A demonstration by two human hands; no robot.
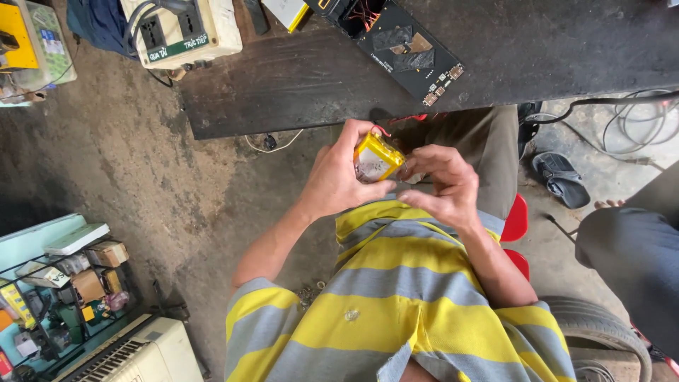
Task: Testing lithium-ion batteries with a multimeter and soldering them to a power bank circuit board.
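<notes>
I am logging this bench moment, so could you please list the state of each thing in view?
Flat battery pack: held in both hands, yellow tape around its edge.
Left hand: gripping the pack.
Right hand: fingers touching the pack's side.
Black circuit board: lying on the dark table, untouched.

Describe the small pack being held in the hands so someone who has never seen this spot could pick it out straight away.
Start at the dark workbench across the top, then drop to the two hands just below its edge, above the striped shirt. The flat battery pack sits gripped in the left hand, with the right hand touching its side. It alone is silvery with yellow-taped edges; the black circuit board lies on the bench.
</notes>
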